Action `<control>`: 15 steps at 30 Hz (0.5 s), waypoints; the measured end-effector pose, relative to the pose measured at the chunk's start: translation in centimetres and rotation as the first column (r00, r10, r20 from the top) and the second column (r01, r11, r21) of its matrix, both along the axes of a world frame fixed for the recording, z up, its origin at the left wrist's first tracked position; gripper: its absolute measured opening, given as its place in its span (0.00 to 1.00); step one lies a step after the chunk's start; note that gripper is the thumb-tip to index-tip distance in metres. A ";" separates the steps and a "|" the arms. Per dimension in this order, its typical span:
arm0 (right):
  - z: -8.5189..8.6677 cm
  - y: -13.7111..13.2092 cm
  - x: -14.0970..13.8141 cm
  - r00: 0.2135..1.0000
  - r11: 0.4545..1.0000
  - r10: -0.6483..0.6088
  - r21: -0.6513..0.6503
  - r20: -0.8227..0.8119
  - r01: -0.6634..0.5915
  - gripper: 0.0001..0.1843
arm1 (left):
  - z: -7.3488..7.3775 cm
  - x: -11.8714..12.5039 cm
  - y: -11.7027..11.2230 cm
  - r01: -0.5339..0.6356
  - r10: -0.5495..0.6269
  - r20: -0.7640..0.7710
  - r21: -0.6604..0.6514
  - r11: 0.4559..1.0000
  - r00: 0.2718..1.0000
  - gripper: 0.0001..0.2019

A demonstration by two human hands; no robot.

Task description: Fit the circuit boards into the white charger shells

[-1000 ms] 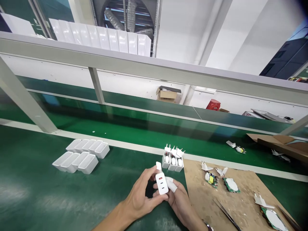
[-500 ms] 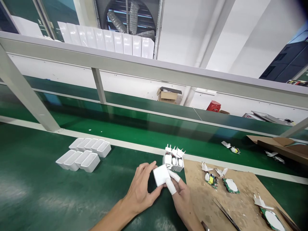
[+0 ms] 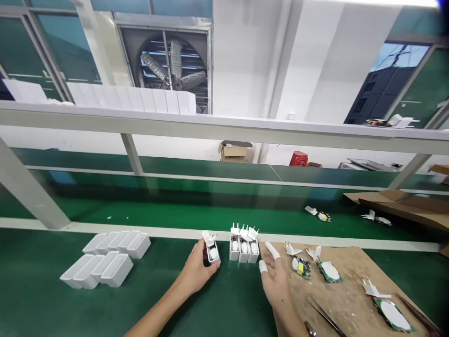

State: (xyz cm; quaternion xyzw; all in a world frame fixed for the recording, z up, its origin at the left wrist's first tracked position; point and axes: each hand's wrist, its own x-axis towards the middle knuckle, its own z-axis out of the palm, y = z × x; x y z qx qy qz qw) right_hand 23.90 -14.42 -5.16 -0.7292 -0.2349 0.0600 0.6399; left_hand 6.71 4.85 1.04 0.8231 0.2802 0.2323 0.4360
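Head view: a charger [image 3: 213, 253] is held in the left hand [image 3: 195, 270] over the table [image 3: 224, 309], just left of a row of three similar chargers [image 3: 244, 246]; whether its base touches the surface cannot be told. Step in hand, as judged from the parts: a filled case being handled, its white-faced insert seated inside and its plug [image 3: 208, 238] lying across the mouth rather than closing it. Any move with this unit would seem to call for a level, steady hold, since the plug looks loosely perched and might tip.

Left hand: a narrow grip round the case, thumb along the near side, index finger at the left side, the remaining fingers largely hidden. Its forearm slants up and rightward from the lower edge.

Right hand [image 3: 276, 283]: holding nothing that shows, thumb and index finger spread apart and capped with white covers [image 3: 273, 251]; it lies over or on the left margin of the cardboard [image 3: 351, 291], just right of the row. Its forearm slants up and leftward.

Surroundings: boards [image 3: 330, 271] with plugs attached and tweezers [image 3: 329, 319] lie farther right on the cardboard; white cases [image 3: 117, 269] stand in two rows, well to the left.
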 end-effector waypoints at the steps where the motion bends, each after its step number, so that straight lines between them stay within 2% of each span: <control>1: -0.5 0.2 0.5 1.000 1.000 0.019 0.010 -0.021 -0.018 0.32 | 0.1 0.8 0.4 0.017 -0.017 0.001 0.000 1.000 1.000 0.22; 4: -1.4 0.7 1.2 0.996 0.996 0.080 0.051 -0.032 -0.078 0.31 | -0.3 2.8 0.6 0.061 -0.061 0.009 -0.015 0.998 0.998 0.30; 7: -1.7 1.0 0.8 0.991 0.989 0.130 0.081 -0.037 -0.126 0.30 | -1.2 3.8 -0.8 0.063 -0.062 0.024 -0.031 0.998 0.998 0.43; 9: -1.4 1.0 0.1 0.986 0.983 0.163 0.093 -0.037 -0.159 0.31 | -1.8 3.8 -2.2 -0.012 0.012 0.051 -0.001 1.000 0.999 0.51; 11: -1.1 1.0 -0.9 0.965 0.960 0.261 0.116 -0.041 -0.255 0.32 | -2.1 3.8 -3.6 -0.141 0.135 0.070 0.086 0.986 0.988 0.59; 15: -0.6 1.0 -2.6 0.845 0.839 0.530 0.186 -0.066 -0.511 0.37 | -2.1 4.3 -5.2 -0.366 0.376 0.021 0.285 0.886 0.927 0.64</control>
